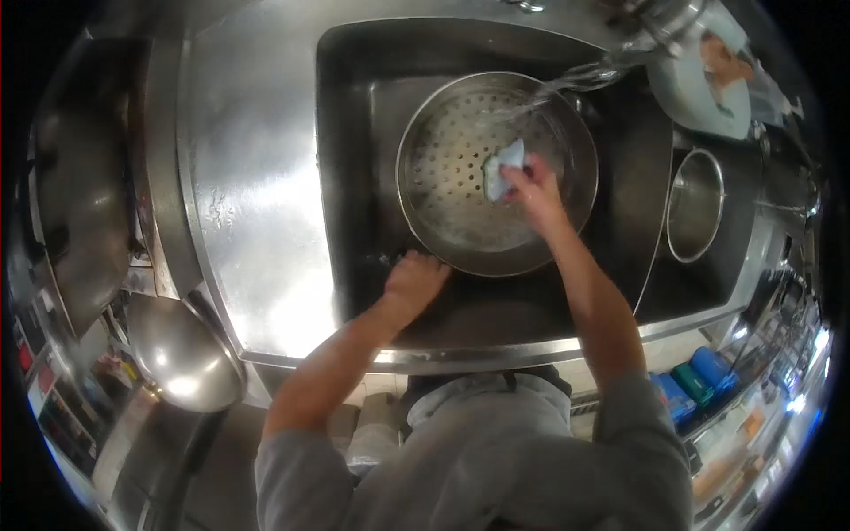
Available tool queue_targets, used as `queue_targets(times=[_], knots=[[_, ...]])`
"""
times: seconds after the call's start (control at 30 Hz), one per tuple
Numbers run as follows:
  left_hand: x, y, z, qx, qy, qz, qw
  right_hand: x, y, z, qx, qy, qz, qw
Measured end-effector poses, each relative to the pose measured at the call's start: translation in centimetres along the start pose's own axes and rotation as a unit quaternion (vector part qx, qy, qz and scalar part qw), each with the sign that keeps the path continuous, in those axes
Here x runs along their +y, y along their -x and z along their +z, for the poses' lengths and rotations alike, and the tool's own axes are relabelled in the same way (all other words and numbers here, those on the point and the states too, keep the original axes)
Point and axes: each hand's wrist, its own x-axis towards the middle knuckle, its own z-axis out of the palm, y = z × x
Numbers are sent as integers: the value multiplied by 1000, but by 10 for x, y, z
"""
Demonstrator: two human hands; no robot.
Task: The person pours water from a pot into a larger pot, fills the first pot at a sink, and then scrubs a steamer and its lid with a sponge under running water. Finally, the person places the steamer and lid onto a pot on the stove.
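A large round metal pan with holes in its base [443,199] sits in the sink [367,115], and water runs into it from the upper right. My right hand [534,184] is over the pan, its fingers closed on a pale cloth or pad [505,171] held against the perforated base. At the pan's lower left rim is my left hand [418,274], its fingers curled over the edge. Whether they grip the rim firmly is partly hidden.
A metal strainer or bowl [695,205] lies in the right basin. The white container [708,93] stands at the upper right. A steel counter [257,177] borders the sink on the left, with a large metal bowl [184,358] beyond it. Blue and green bins [693,382] are at lower right.
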Motion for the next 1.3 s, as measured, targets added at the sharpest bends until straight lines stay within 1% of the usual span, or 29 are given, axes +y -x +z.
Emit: queue_targets(times=[0.07, 0.13, 0.17, 0.2, 0.23, 0.27, 0.3, 0.37, 0.43, 0.5, 0.53, 0.57, 0.63, 0.7, 0.73, 0.77, 0.8, 0.83, 0.9, 0.93, 0.97, 1.03, 1.07, 1.1, 1.17, 1.2, 1.23, 1.27, 1.3], knots=[[-4, -3, 15, -10, -10, 19, 1000, 4, 26, -23, 10, -43, 0, 999], [-6, -4, 12, -31, 0, 40, 999, 4, 45, -52, 20, -88, -7, 996], [-1, 0, 5, -26, -6, 42, 999, 3, 53, -69, 40, -113, -63, 991], [4, 8, -16, -8, -2, 59, 998, -1, 59, -86, 59, -137, -119, 982], [9, 20, -38, 6, 2, 76, 997, -16, 71, -100, 56, -142, -135, 979], [11, 34, -61, 54, 37, 81, 995, -36, 86, -109, 67, -139, -158, 975], [14, 45, -86, 57, 29, 81, 995, -53, 97, -118, 78, -135, -184, 970], [23, 63, -132, 152, 67, 108, 980, -71, 110, -141, 93, -139, -209, 964], [32, 70, -163, 181, 92, 115, 972, -97, 125, -160, 120, -138, -241, 953], [39, 77, -200, 182, 208, 66, 959, -125, 136, -168, 135, -187, -293, 928], [42, 78, -212, 203, 246, 42, 947, -137, 138, -178, 111, -183, -331, 919], [47, 81, -225, 208, 240, 44, 947, -153, 142, -182, 110, -186, -338, 916], [53, 87, -245, 221, 418, -101, 875, -186, 150, -186, 123, -213, -375, 894], [55, 98, -242, 245, 439, -93, 859, -201, 150, -190, 124, -225, -372, 892], [52, 105, -236, 236, 559, -154, 780, -201, 147, -192, 112, -215, -370, 897], [46, 111, -231, 227, 664, -210, 681, -203, 141, -189, 97, -206, -371, 900], [39, 118, -226, 256, 660, -196, 679, -202, 135, -181, 87, -209, -370, 901], [33, 125, -220, 269, 710, -215, 615, -194, 134, -170, 85, -174, -339, 921], [23, 133, -197, 324, 793, -201, 475, -178, 131, -142, 70, -94, -292, 949], [21, 140, -189, 336, 805, -212, 441, -174, 126, -124, 48, -68, -289, 954], [16, 145, -181, 344, 801, -221, 437, -169, 120, -104, 27, -42, -285, 957], [8, 154, -168, 371, 818, -237, 371, -157, 103, -64, -17, 8, -281, 960], [5, 156, -167, 390, 796, -275, 372, -153, 96, -45, -50, 17, -286, 957], [4, 154, -166, 395, 793, -280, 369, -143, 85, -30, -88, 14, -321, 943], [-5, 149, -153, 484, 664, -395, 411, -144, 81, 6, -113, 64, -280, 951], [-12, 147, -144, 516, 629, -391, 431, -140, 76, 22, -125, 59, -293, 946], [-20, 147, -136, 516, 627, -394, 430, -132, 69, 38, -135, 53, -305, 941], [-29, 148, -128, 532, 552, -410, 494, -126, 65, 51, -163, 71, -309, 934], [-37, 147, -125, 541, 472, -422, 553, -122, 68, 67, -135, 97, -344, 924]])
